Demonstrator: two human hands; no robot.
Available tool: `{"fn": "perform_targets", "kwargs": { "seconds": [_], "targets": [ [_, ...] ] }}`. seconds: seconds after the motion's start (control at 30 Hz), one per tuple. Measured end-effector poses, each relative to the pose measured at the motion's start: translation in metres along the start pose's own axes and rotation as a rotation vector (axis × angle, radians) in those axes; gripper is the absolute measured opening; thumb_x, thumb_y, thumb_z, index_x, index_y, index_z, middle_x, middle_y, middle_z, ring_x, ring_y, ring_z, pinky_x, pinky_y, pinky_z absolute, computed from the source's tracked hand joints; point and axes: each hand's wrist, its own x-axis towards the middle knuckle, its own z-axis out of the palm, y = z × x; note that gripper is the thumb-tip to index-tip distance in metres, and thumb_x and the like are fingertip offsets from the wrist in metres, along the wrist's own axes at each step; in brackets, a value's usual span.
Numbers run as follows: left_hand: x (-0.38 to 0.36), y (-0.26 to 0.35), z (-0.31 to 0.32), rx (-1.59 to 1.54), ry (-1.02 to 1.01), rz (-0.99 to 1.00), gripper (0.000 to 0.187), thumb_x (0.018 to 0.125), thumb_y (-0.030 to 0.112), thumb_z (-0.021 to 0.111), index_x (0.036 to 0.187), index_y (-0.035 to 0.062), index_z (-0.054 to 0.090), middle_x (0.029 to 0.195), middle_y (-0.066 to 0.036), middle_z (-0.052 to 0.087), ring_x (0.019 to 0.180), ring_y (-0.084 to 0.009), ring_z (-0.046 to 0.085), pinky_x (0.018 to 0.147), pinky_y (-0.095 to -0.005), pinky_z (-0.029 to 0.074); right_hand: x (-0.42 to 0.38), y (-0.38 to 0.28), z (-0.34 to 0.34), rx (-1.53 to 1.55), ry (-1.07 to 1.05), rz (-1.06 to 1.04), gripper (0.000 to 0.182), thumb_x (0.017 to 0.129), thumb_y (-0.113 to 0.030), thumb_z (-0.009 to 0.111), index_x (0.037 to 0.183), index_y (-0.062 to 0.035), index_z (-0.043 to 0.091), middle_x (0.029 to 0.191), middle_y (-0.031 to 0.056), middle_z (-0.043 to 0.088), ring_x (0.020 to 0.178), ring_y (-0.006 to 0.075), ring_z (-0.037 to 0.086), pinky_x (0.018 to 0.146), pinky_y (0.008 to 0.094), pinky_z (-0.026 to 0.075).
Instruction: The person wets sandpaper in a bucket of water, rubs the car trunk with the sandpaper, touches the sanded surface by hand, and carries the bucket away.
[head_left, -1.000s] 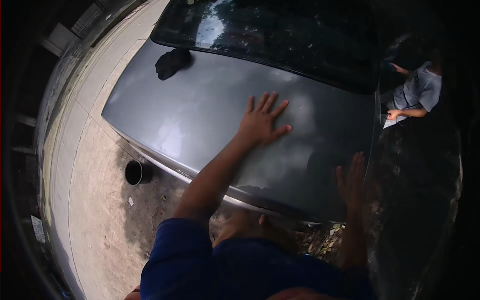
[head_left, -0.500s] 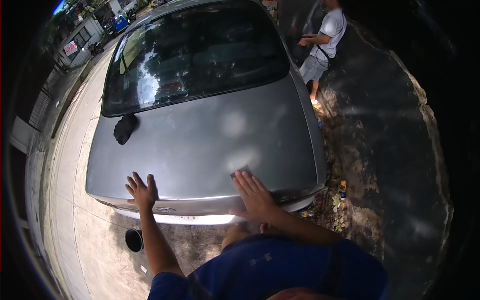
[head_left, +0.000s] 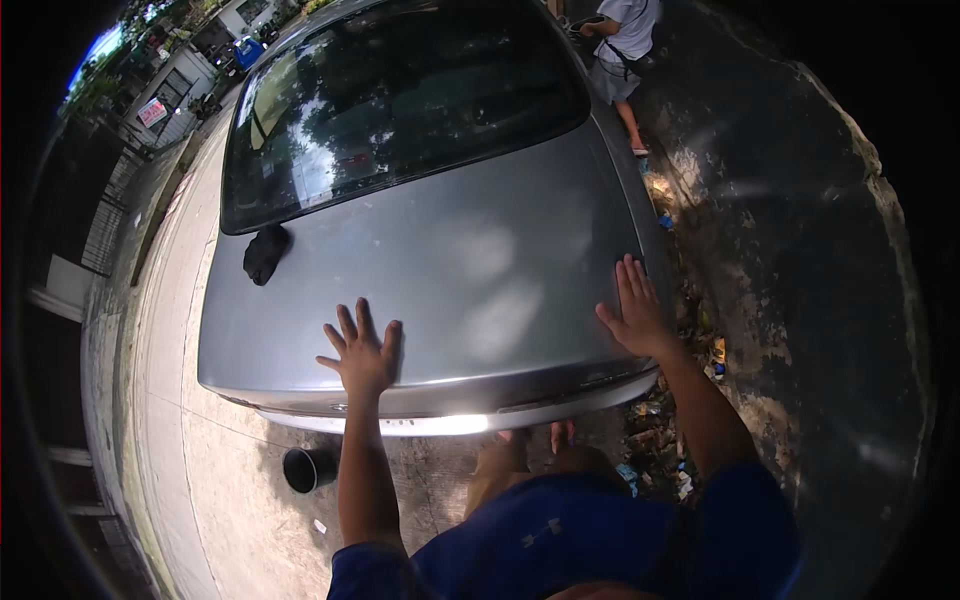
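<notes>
The grey car's trunk lid (head_left: 400, 260) spreads out before me. My left hand (head_left: 362, 360) rests on it near the rear edge, fingers spread, holding nothing. Toward the right side of the lid, my right hand (head_left: 640, 318) lies flat, its fingers stretched out and the thumb apart. A small dark sheet showed under its fingertips earlier; no sheet can be seen now, and whatever may lie beneath the palm is hidden. A crumpled black cloth (head_left: 265, 256) sits on the lid at the left, just below the rear window (head_left: 400, 110).
A black bucket (head_left: 308, 468) stands on the concrete behind the car, left of my legs. Leaves and litter (head_left: 655, 440) line the base of the dark wall (head_left: 800, 250) at right. Beside the car, a person in a white shirt (head_left: 632, 28) stands near the wall.
My right hand has slid right and farther up the lid, toward its side edge. My left hand has shifted right. The view has moved somewhat, and the dark sheet is out of sight.
</notes>
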Motion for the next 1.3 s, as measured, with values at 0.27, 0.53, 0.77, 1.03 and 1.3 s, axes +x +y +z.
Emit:
{"fn": "perform_targets", "kwargs": {
  "seconds": [0.27,0.53,0.77,1.03,1.3],
  "targets": [
    [-0.003,-0.047,0.037,-0.102,0.166,0.194,0.094,0.099,0.085,0.036,0.173,0.0260,0.028,0.180,-0.017,0.019,0.166,-0.0442,0.013,0.123,-0.0815,0.007,0.122,0.001,0.010,-0.126,0.023,-0.014,0.091,0.112,-0.067,0.032,0.172,-0.0008,0.015,0.181,0.0183,0.010,0.168,0.0325,0.008,0.136,0.0467,0.009],
    [0.050,-0.247,0.013,-0.176,0.195,-0.142,0.097,0.095,0.087,0.043,0.171,0.0279,0.035,0.180,-0.012,0.022,0.167,-0.0416,0.013,0.117,-0.0877,0.007,-0.001,-0.160,0.045,-0.206,0.037,0.074,0.091,0.112,-0.065,0.033,0.171,0.0025,0.019,0.180,0.0216,0.015,0.167,0.0375,0.012,0.134,0.0508,0.014],
    [0.066,-0.271,0.025,-0.291,0.269,-0.156,0.067,0.108,0.061,0.039,0.167,0.0297,0.044,0.180,-0.008,0.026,0.166,-0.0414,0.014,0.111,-0.0931,0.002,0.066,-0.558,0.184,-0.087,0.037,-0.740,0.118,0.096,-0.080,0.053,0.166,0.0109,0.025,0.175,0.0300,0.023,0.165,0.0403,0.020,0.135,0.0483,0.015],
    [0.099,-0.290,0.046,-0.194,0.185,-0.200,0.066,0.110,0.060,0.030,0.172,0.0388,0.028,0.182,-0.004,0.019,0.166,-0.0452,0.013,0.109,-0.0938,0.007,-0.026,-0.333,0.106,-0.115,0.082,-0.635,0.108,0.102,-0.077,0.047,0.169,0.0050,0.024,0.177,0.0242,0.021,0.166,0.0371,0.018,0.135,0.0490,0.016],
    [0.059,-0.111,0.030,-0.035,0.049,-0.386,0.112,0.092,0.095,0.026,0.176,0.0223,0.009,0.178,-0.033,0.007,0.163,-0.0562,0.003,0.120,-0.0823,0.003,-0.097,-0.022,0.015,-0.075,0.169,0.057,0.114,0.102,-0.082,0.040,0.168,0.0077,0.021,0.177,0.0283,0.018,0.166,0.0407,0.014,0.135,0.0511,0.015]
  ]
}}
